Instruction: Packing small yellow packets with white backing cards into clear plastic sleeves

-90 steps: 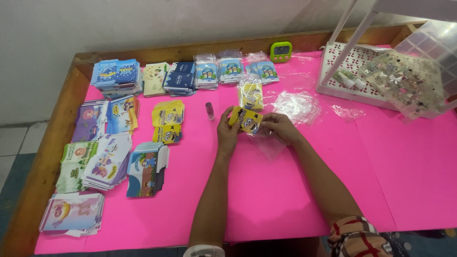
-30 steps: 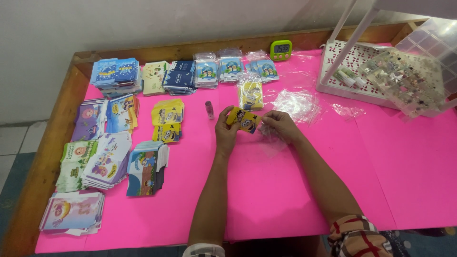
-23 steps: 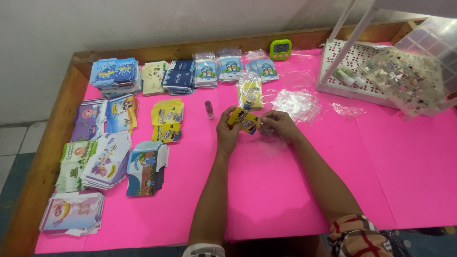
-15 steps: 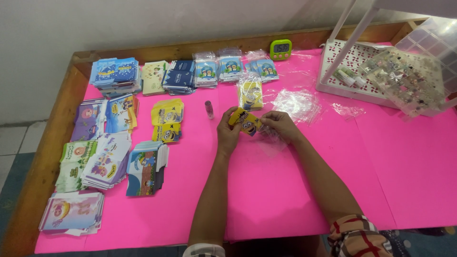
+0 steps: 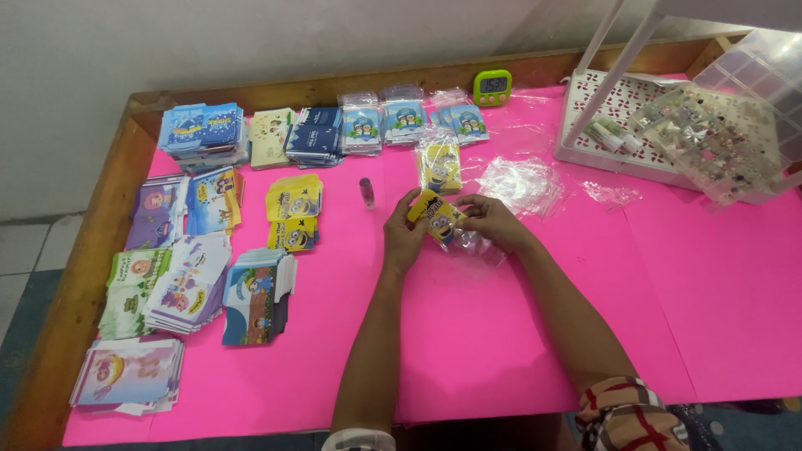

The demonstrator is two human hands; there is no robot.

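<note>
Hands meet at frame centre: your left hand (image 5: pixel 403 238) and right hand (image 5: pixel 493 224) pinch yellow card (image 5: pixel 435 220), fingers closed, clear sleeve (image 5: pixel 474 246) beneath. One bagged card (image 5: pixel 439 166) above; card stacks (image 5: pixel 200 263) left remain unbagged.

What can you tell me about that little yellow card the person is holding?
The yellow card is small, flat and glossy, printed with a goggle-eyed cartoon figure. It is tilted above the pink table top, pinched between the left hand and right hand. A clear plastic sleeve lies crumpled against its lower right edge.
</note>
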